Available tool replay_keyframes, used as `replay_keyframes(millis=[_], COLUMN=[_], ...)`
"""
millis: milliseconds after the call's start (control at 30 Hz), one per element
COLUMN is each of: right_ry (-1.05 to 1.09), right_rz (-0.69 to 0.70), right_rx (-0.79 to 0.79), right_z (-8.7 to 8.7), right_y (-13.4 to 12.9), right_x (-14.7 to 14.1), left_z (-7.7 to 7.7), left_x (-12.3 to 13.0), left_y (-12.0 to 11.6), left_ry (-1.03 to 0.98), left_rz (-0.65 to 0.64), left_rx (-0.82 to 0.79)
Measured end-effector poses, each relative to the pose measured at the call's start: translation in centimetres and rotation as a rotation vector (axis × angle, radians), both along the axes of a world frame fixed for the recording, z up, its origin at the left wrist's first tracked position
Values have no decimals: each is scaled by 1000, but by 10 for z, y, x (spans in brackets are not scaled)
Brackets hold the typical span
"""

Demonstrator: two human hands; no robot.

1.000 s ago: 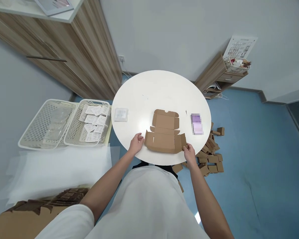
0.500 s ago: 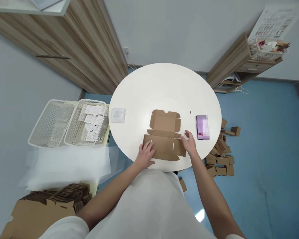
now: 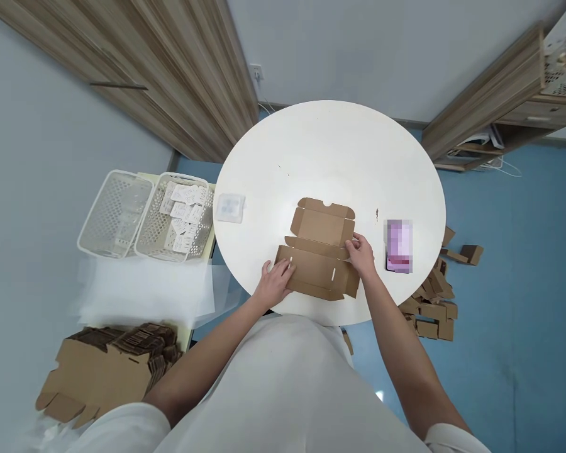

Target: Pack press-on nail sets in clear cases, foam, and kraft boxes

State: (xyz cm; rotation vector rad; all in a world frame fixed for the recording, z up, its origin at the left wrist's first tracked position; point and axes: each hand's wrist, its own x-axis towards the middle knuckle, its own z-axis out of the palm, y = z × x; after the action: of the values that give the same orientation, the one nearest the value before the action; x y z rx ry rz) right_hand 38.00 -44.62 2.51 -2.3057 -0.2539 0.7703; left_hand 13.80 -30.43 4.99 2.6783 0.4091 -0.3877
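An unfolded brown cardboard box (image 3: 318,270) lies on the white round table, close to my body. It has two slits in its near panel, and its far panel has a notch and side flaps. My left hand (image 3: 273,283) rests over the near panel's left end, fingers stretched out and apart on the cardboard. At the right side, my right hand (image 3: 361,254) has its fingers bent round the edge by the fold between the panels, closed on the cardboard. Part of the right edge is hidden behind that hand.
On the table (image 3: 330,145) are a clear plastic case (image 3: 230,207) at left and a blurred purple item (image 3: 399,245) at right. Left of it stand a basket of white slips (image 3: 174,245), another basket (image 3: 92,220), translucent sheets (image 3: 146,289) and stacked flat cardboard (image 3: 104,371). Folded boxes (image 3: 434,311) lie on the floor.
My right hand has moved onto the box's right edge near the fold and closed there. My left hand stays on the left end. The camera view has shifted.
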Motion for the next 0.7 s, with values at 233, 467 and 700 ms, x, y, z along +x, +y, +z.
replay_keyframes(millis=[233, 467, 700], right_ry=[1, 11, 62], right_rz=[107, 120, 111], right_rx=[-92, -67, 34], right_z=[4, 14, 24], right_y=[4, 2, -1], right_x=[1, -3, -10], left_z=[8, 13, 14], left_x=[8, 24, 36], left_y=[6, 17, 24], left_ry=[34, 37, 32], left_rz=[27, 17, -26], left_rx=[103, 149, 217])
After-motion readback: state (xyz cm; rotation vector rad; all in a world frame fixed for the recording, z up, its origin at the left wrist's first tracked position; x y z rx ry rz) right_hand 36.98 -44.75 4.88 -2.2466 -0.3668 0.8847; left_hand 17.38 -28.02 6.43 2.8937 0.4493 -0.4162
